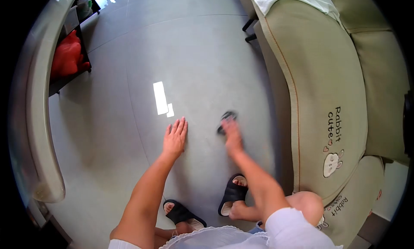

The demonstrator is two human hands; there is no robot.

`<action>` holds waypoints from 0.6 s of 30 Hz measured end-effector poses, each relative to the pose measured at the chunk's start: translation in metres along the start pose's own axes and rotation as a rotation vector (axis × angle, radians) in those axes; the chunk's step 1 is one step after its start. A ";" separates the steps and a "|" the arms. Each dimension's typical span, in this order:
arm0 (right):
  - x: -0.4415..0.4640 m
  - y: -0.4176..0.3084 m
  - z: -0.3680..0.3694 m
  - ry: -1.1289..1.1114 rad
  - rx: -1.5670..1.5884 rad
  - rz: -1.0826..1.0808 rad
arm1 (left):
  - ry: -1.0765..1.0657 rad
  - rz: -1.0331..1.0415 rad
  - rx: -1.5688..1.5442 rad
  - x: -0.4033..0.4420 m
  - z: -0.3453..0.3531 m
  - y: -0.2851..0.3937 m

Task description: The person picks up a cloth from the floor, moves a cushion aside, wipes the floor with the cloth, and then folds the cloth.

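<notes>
My left hand (174, 141) is held out over the grey tiled floor (181, 55), palm down, fingers straight and holding nothing. Whether it touches the tiles I cannot tell. To its right, my right hand (233, 139) is smeared by motion and has hold of a small dark object (228, 115) with lighter patches, low against the floor. The object's kind is too blurred to make out, and part of it is hidden under the fingers.
A green sofa (319, 68) with rabbit prints runs along the right. On the left are a pale table edge (39, 119) and a dark low shelf with a red item (69, 55). My feet in black slippers (185, 215) are below my hands.
</notes>
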State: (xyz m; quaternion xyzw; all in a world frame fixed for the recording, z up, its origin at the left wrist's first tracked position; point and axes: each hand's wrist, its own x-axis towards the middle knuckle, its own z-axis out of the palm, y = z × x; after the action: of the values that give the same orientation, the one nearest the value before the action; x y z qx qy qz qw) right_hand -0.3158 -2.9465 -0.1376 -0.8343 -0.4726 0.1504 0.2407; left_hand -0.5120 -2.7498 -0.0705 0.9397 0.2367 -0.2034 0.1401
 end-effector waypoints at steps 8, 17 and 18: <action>-0.048 -0.073 0.006 -0.453 0.190 -0.221 | 0.006 0.136 0.351 0.005 0.023 -0.018; 0.008 -0.069 0.031 0.005 0.286 -0.013 | 0.060 0.013 0.151 0.007 0.023 -0.008; -0.015 -0.092 0.039 -0.125 0.372 -0.091 | 0.086 0.024 0.144 0.008 0.031 -0.014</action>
State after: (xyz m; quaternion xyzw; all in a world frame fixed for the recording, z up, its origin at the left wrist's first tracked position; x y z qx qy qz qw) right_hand -0.4074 -2.9092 -0.1198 -0.7423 -0.4879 0.2755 0.3674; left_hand -0.5219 -2.7457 -0.1035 0.9579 0.2162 -0.1775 0.0642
